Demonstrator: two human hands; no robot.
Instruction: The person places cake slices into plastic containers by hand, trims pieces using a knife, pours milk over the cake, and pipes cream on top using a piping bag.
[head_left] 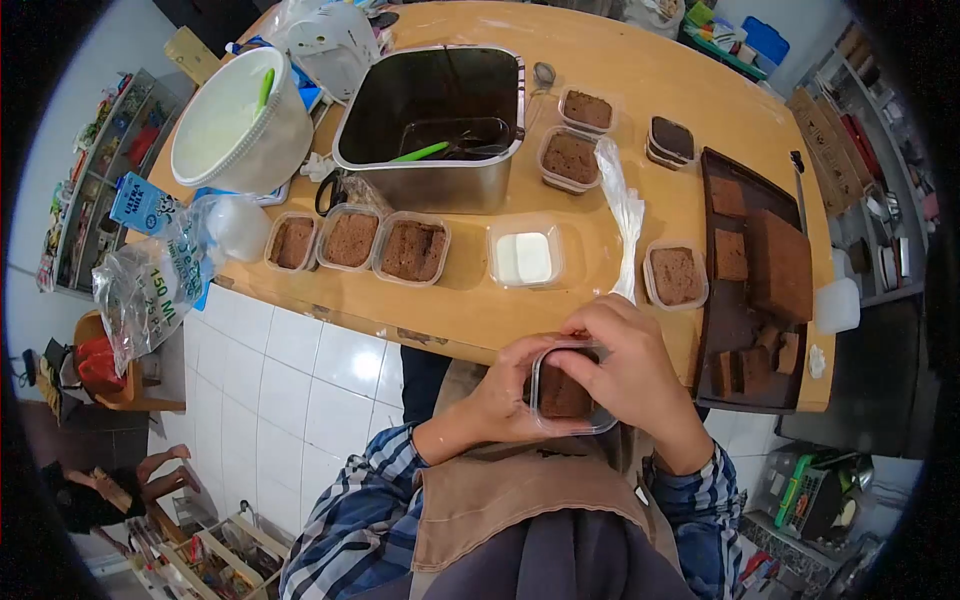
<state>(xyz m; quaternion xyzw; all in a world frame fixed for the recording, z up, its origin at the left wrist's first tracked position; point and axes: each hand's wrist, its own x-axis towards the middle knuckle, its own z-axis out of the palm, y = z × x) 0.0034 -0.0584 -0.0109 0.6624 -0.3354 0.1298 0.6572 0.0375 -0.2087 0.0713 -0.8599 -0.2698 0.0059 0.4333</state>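
Observation:
My left hand (505, 395) is wrapped around a clear square plastic container (578, 428), held tilted in front of my apron. Inside it sits a piece of chocolate cake (562, 393). From the right, my right hand (635, 375) reaches over the rim, its thumb and fingers closed on the cake at the container's far side. My right fingertips are partly hidden. Just beyond my hands, a white piping bag (622, 210) lies on the table, and a container of white cream (524, 258) stands to its left.
A brown tray (712, 330) on the right holds a cake block (778, 265) and cut pieces. Several cake-filled containers (410, 248) stand about the table (455, 310). Behind are a large metal pan (430, 185) and a white bowl (240, 150). A plastic bag (150, 300) hangs at the left edge.

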